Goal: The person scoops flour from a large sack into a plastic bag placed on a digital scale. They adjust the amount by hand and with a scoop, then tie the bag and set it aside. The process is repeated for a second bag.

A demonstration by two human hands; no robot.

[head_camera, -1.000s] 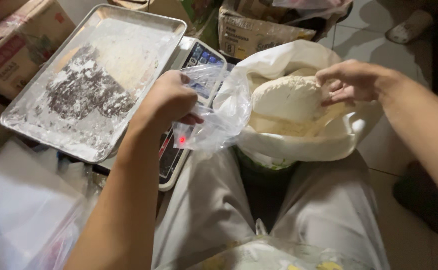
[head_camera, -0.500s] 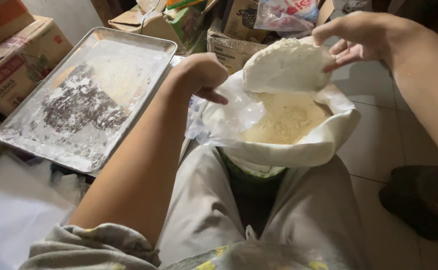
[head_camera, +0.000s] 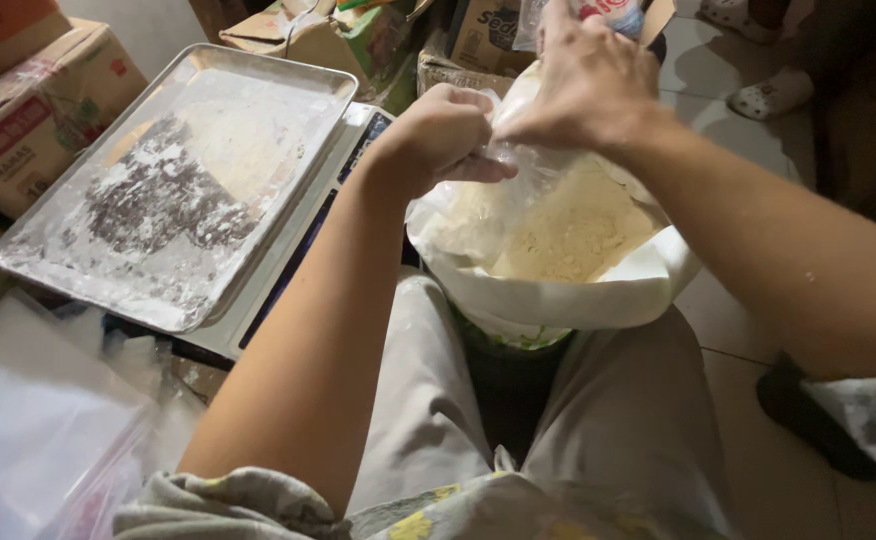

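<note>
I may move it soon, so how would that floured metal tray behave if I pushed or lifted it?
The metal tray looks thin but rigid, so it probably lifts flat without flexing. It sits raised on the scale, overhanging it, so a push near one edge might tip it. The flour film and dark crumbs would likely slide or spill if it tilts.

You pinch a thin, clear, glossy plastic bag (head_camera: 548,200) between your left hand (head_camera: 438,135) and right hand (head_camera: 588,85), over a white sack (head_camera: 578,295) of smooth matt film holding pale, powdery flour (head_camera: 568,235). Beside you the metal tray (head_camera: 258,90) looks dull and brushed, dusted with white powder, and the cardboard boxes (head_camera: 28,110) are matt and rough
</note>
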